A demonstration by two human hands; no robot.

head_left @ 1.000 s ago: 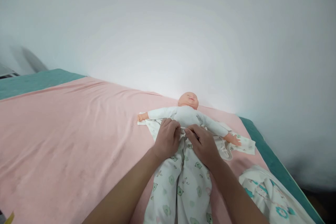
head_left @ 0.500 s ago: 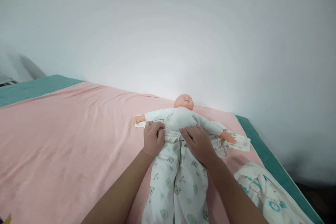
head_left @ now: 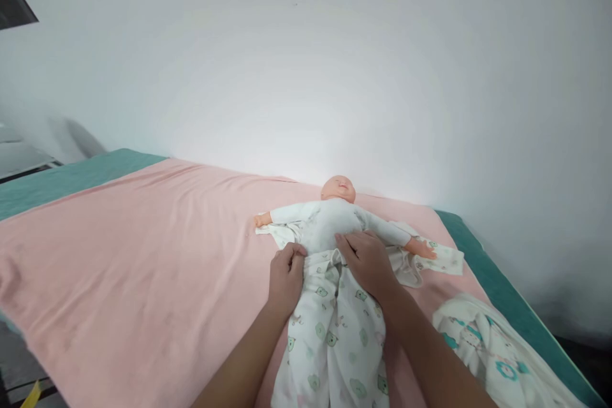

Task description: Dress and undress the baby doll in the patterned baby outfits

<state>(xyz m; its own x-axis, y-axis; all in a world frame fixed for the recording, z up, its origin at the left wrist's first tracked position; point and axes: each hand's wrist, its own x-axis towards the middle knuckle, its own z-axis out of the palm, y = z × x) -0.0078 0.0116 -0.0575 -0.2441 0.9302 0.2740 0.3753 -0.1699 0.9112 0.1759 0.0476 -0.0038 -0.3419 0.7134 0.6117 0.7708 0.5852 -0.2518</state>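
Note:
A baby doll [head_left: 329, 223] lies on its back with both arms spread out, its torso and sleeves white. White baby pants [head_left: 335, 331] with a green bear print cover its legs up to the waist. My left hand [head_left: 287, 274] is closed on the waistband at the doll's left-of-view side. Across from it, my right hand [head_left: 368, 264] grips the waistband's other side with bent fingers. A printed white baby top [head_left: 442, 255] lies spread beneath the doll, its sleeves showing under the doll's hands.
A pink sheet [head_left: 143, 280] covers the bed, over a teal layer [head_left: 497, 280] that shows at the edges. A white cloth with teal print [head_left: 492, 350] lies crumpled at the lower right. Behind the doll's head rises a pale wall [head_left: 306, 89].
The camera view has shifted slightly. My hands now sit lower beside the waistband, and more of the doll's white torso shows above it. The waistband looks more gathered.

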